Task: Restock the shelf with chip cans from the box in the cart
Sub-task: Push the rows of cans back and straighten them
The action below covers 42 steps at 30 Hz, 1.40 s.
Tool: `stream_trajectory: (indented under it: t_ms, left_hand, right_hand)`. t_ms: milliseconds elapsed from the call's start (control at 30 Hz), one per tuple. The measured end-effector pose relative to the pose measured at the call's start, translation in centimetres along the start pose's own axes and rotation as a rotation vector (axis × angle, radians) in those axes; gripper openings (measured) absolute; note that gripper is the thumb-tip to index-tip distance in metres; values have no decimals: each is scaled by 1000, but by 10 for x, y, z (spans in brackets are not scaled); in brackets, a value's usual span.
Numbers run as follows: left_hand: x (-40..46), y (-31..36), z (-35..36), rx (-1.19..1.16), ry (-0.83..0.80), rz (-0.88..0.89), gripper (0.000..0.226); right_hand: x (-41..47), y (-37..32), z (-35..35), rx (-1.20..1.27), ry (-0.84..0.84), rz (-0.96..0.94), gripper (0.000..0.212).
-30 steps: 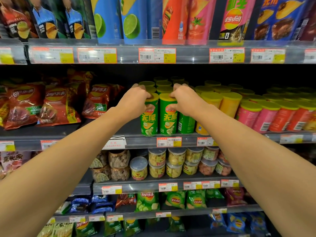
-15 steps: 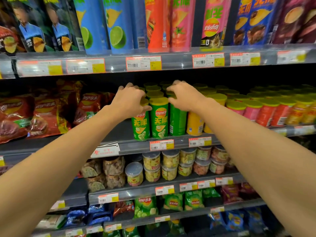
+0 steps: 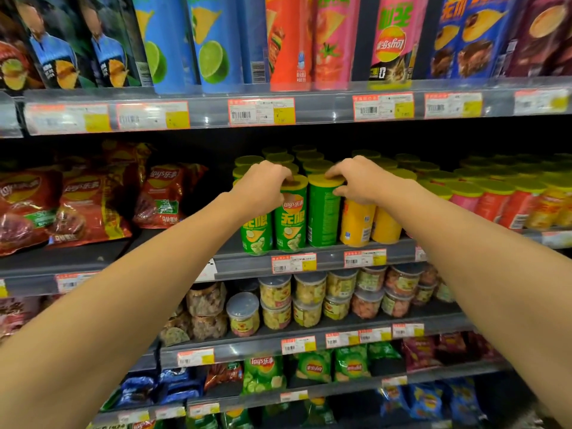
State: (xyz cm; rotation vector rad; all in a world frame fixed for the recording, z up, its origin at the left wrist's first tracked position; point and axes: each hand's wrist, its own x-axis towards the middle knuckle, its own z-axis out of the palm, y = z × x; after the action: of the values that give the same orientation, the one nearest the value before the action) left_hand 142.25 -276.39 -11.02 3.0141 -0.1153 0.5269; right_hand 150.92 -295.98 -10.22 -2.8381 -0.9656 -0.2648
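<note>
Both hands reach forward at full arm's length to the middle shelf. The left hand (image 3: 263,185) is curled over the yellow lid of a short green cardboard chip can (image 3: 291,215), fingers hooked on the lid's rim and thumb down the can's side, gripping it. The right hand (image 3: 363,181) is curled the same way over the lid of the neighbouring plain-backed green chip can (image 3: 322,212), at 3 o'clock of the first and touching it; thumb and fingers pinch its rim. Both cans stand upright at the front edge of the grey metal shelf (image 3: 247,263), in a block of like green cans running back at 12 o'clock. Another front green can (image 3: 255,235) stands under the left wrist. At 3 o'clock come yellow chip cans (image 3: 356,224), then pink and red ones. At 9 o'clock lie red foil chip bags (image 3: 86,209). Tall chip tubes (image 3: 216,41) fill the shelf above, clear plastic snack tubs (image 3: 275,301) the one below.
</note>
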Motion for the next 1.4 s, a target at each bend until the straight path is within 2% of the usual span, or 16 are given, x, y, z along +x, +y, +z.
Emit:
stream_trajectory:
  t_ms: [233, 333, 433, 700, 900, 1267, 1400]
  left_hand:
    - [1, 0, 0, -51, -8, -6, 40]
    - [0, 0, 0, -53, -4, -13, 38]
    - [0, -1, 1, -48, -3, -30, 38]
    - [-3, 0, 1, -119, 14, -67, 41]
    - [-3, 2, 2, -137, 15, -114, 43]
    - [-4, 8, -3, -130, 19, -134, 45]
    - [-6, 5, -1, -151, 40, -124, 44]
  right_hand:
    - [-8, -5, -6, -45, 62, -68, 54]
    - [-9, -5, -7, -32, 29, -68, 58]
    - [-8, -3, -8, -15, -3, -47, 51]
    - [-14, -13, -1, -70, 118, -82, 47]
    - [-15, -4, -5, -43, 25, -85, 47]
    - [-18, -9, 4, 31, 159, -63, 45]
    - [-23, -9, -2, -97, 36, -78, 59]
